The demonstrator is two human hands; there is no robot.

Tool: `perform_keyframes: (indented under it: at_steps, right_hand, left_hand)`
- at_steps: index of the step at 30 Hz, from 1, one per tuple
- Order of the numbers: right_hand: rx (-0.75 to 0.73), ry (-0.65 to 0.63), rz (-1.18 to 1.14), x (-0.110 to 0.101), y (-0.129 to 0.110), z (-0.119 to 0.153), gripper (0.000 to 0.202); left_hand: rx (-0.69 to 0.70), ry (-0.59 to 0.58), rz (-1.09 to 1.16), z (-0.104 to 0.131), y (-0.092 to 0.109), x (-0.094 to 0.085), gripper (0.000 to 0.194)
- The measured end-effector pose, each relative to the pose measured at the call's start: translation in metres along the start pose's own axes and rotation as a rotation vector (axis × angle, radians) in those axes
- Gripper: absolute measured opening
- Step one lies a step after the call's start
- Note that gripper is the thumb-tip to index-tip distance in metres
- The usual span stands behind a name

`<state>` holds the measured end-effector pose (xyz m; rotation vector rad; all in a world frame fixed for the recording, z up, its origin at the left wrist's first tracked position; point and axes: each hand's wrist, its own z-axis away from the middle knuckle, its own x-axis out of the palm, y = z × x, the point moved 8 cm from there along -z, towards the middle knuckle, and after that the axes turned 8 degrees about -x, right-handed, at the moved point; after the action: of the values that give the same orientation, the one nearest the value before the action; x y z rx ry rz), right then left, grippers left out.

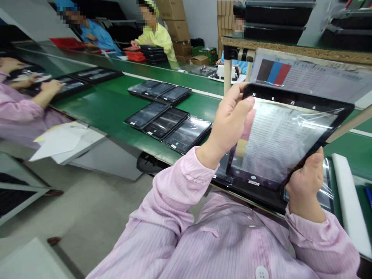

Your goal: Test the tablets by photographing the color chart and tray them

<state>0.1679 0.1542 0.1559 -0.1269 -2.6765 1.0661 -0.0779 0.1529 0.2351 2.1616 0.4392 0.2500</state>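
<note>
A black tablet (270, 143) is held up in front of me, tilted, its lit screen showing a camera picture of a printed sheet. My left hand (232, 116) grips its upper left edge, thumb on the front near the top row of icons. At the lower right edge my right hand (308, 180) is closed round the tablet; part of its fingers is hidden behind. Beyond the tablet hangs a chart (270, 73) with black, blue and red bars. Under it, more tablets lie in a black tray, partly covered by the held one.
Trays of tablets (168, 124) lie on the green bench (101, 104) to the left. A white foam strip (348, 197) lies at right. A wooden shelf (290, 48) stands above the bench. Co-workers sit at left and across. Papers (62, 139) rest on a white box below.
</note>
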Motion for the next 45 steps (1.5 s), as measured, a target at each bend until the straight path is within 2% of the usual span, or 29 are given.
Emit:
perform_keyframes:
  at_steps: [2, 5, 7, 9, 12, 16, 22, 28, 33, 36, 41, 43, 45]
  right_hand:
    - [0.062, 0.019, 0.03, -0.004, 0.005, 0.0, 0.051]
    - [0.084, 0.032, 0.044, -0.009, 0.007, -0.003, 0.055]
    - [0.046, 0.001, 0.016, -0.009, 0.005, -0.008, 0.055]
    - [0.004, -0.027, -0.014, -0.008, 0.003, -0.011, 0.053]
    - [-0.035, -0.058, -0.025, -0.005, 0.001, -0.014, 0.05]
    - [-0.073, -0.06, -0.027, 0.0, -0.002, -0.013, 0.048]
    - [-0.085, -0.076, -0.004, 0.002, -0.005, -0.014, 0.048]
    - [-0.076, -0.078, 0.038, 0.001, -0.006, -0.014, 0.049]
    - [-0.082, -0.061, 0.038, -0.001, -0.004, -0.014, 0.044]
    - [-0.087, -0.077, 0.018, 0.001, -0.004, -0.015, 0.044]
    - [-0.115, -0.126, 0.066, 0.004, -0.01, -0.015, 0.046]
    - [-0.09, -0.141, 0.102, 0.003, -0.011, -0.012, 0.049]
    - [-0.054, -0.153, 0.147, 0.001, -0.012, -0.008, 0.051]
  left_hand:
    - [0.022, -0.136, -0.084, 0.019, -0.003, 0.001, 0.058]
    - [-0.034, -0.292, -0.189, 0.068, -0.023, -0.002, 0.086]
    - [-0.093, -0.308, -0.246, 0.103, -0.041, -0.006, 0.095]
    - [-0.064, -0.293, -0.316, 0.131, -0.051, -0.004, 0.104]
    - [0.001, -0.216, -0.423, 0.151, -0.056, 0.003, 0.119]
    - [0.036, -0.109, -0.52, 0.152, -0.056, 0.009, 0.13]
    - [0.053, -0.025, -0.541, 0.153, -0.055, 0.009, 0.127]
    - [0.064, 0.011, -0.562, 0.155, -0.056, 0.009, 0.125]
    - [0.049, -0.027, -0.508, 0.154, -0.056, 0.009, 0.136]
    - [0.045, -0.007, -0.516, 0.155, -0.054, 0.009, 0.136]
    - [0.018, -0.017, -0.454, 0.152, -0.062, 0.003, 0.122]
    - [-0.038, -0.072, -0.268, 0.146, -0.07, -0.003, 0.101]
    - [-0.157, -0.096, 0.006, 0.136, -0.079, -0.011, 0.074]
